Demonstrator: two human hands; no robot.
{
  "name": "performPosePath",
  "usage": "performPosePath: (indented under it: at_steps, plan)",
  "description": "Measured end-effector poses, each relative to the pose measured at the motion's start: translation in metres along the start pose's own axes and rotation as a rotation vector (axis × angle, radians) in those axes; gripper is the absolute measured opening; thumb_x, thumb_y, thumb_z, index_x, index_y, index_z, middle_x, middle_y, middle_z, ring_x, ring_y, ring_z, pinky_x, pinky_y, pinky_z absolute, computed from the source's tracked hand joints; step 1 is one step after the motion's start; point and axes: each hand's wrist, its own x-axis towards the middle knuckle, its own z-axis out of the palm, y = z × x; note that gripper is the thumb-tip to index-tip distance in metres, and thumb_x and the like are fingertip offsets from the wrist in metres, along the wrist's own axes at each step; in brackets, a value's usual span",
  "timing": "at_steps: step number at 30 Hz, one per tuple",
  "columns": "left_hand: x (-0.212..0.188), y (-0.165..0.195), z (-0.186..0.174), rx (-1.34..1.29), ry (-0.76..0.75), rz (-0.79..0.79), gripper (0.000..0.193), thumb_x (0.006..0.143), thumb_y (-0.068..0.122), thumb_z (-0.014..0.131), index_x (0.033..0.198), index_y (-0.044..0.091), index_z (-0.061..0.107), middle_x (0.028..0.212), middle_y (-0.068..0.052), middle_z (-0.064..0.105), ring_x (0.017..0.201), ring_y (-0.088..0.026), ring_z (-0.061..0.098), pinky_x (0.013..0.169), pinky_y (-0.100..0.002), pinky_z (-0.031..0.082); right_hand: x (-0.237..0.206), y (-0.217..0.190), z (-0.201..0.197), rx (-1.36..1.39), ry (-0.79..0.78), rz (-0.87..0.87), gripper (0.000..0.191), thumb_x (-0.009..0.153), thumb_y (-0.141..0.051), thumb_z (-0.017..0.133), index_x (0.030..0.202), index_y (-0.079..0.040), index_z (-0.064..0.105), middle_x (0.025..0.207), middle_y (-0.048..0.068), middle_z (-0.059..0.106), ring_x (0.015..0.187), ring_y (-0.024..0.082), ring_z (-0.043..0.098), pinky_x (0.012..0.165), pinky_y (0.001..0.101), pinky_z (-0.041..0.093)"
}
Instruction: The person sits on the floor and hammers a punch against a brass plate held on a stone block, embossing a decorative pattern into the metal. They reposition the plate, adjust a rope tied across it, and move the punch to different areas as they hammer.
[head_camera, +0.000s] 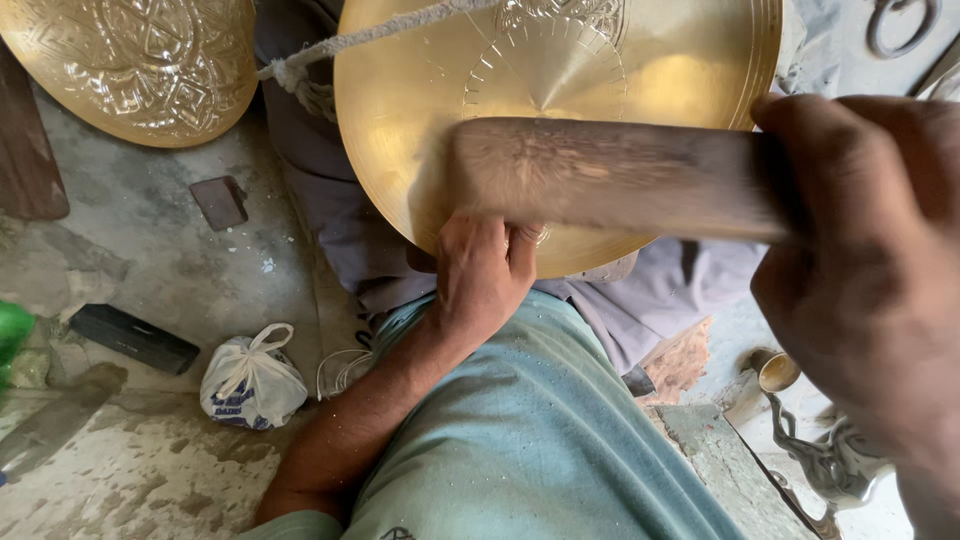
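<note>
A large round brass plate (560, 90) with engraved lines rests tilted on my lap, a rope (370, 38) running across its top. My left hand (482, 270) sits at the plate's lower edge, fingers curled against it; what they grip is hidden behind a wooden stick. My right hand (870, 270), close to the camera, is closed around that blurred wooden stick (610, 178), which lies across the plate above my left hand.
A second embossed brass plate (140, 60) lies at the upper left. On the concrete floor are a tied white plastic bag (250, 380), a dark block (135, 338) and a small flat tile (220, 202). A metal cup (778, 372) and ornate metal piece (825, 460) sit at right.
</note>
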Motion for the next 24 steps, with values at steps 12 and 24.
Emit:
performPosePath:
  at_steps: [12, 24]
  plan:
    - [0.005, 0.007, -0.004, -0.198, 0.212, 0.172, 0.027, 0.101, 0.012, 0.073, 0.117, 0.0, 0.054, 0.1, -0.016, 0.063, 0.093, -0.036, 0.067, 0.078, -0.045, 0.055, 0.012, 0.0, -0.001, -0.29, 0.001, -0.09, 0.048, 0.08, 0.011, 0.08, 0.125, -0.002, 0.069, 0.107, 0.016, 0.066, 0.101, 0.031, 0.066, 0.085, 0.039, 0.056]
    - [0.025, 0.02, -0.016, -0.192, 0.106, 0.211, 0.023, 0.1, 0.011, 0.067, 0.118, 0.003, 0.055, 0.103, -0.012, 0.068, 0.091, -0.031, 0.072, 0.075, -0.041, 0.058, -0.037, 0.025, 0.03, -0.013, 0.029, 0.202, 0.052, 0.079, 0.02, 0.07, 0.128, 0.004, 0.066, 0.103, 0.023, 0.065, 0.088, 0.036, 0.066, 0.079, 0.0423, 0.055]
